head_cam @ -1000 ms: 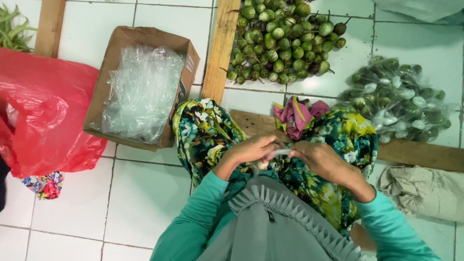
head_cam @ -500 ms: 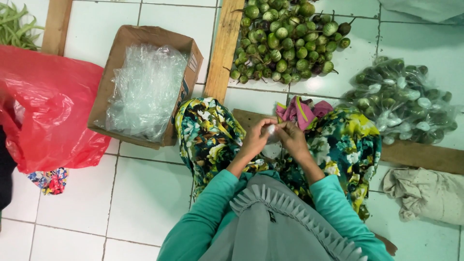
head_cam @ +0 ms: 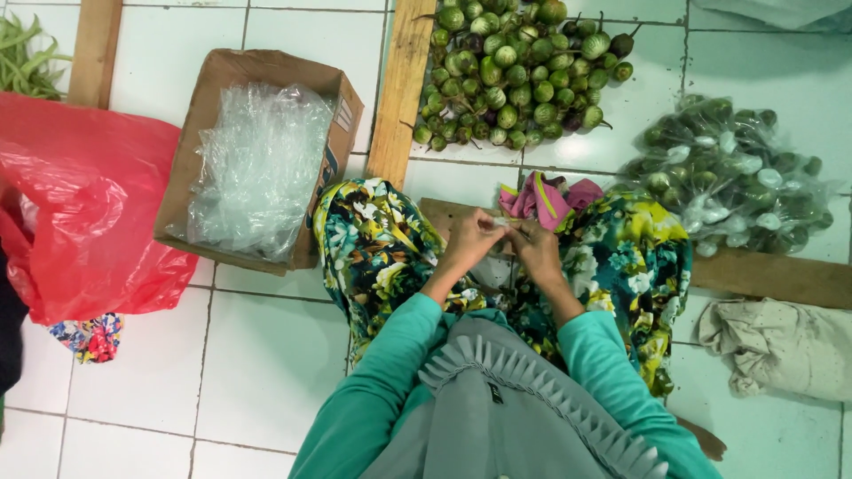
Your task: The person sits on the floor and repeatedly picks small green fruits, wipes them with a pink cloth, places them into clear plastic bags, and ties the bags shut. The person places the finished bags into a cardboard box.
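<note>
My left hand [head_cam: 470, 239] and my right hand [head_cam: 538, 248] meet over my lap, on a flowered skirt [head_cam: 377, 253]. Both pinch a small clear plastic bag [head_cam: 502, 231] between the fingertips; what it holds is hidden. Just beyond my hands lies a pink cloth [head_cam: 543, 199]. Farther out on the tiled floor is a pile of small round green eggplants [head_cam: 515, 71]. To the left of my knee stands a cardboard box [head_cam: 232, 71] filled with clear plastic bags [head_cam: 257, 164].
Clear bags packed with eggplants [head_cam: 728, 177] lie at the right on a wooden plank [head_cam: 772, 277]. A second plank [head_cam: 401, 89] runs between box and pile. A red plastic bag [head_cam: 80, 213] sits at the left, green beans [head_cam: 27, 62] top left, a beige cloth [head_cam: 781, 346] lower right.
My hands have drawn closer together and moved a little away from my body, fingertips now meeting on the small clear bag.
</note>
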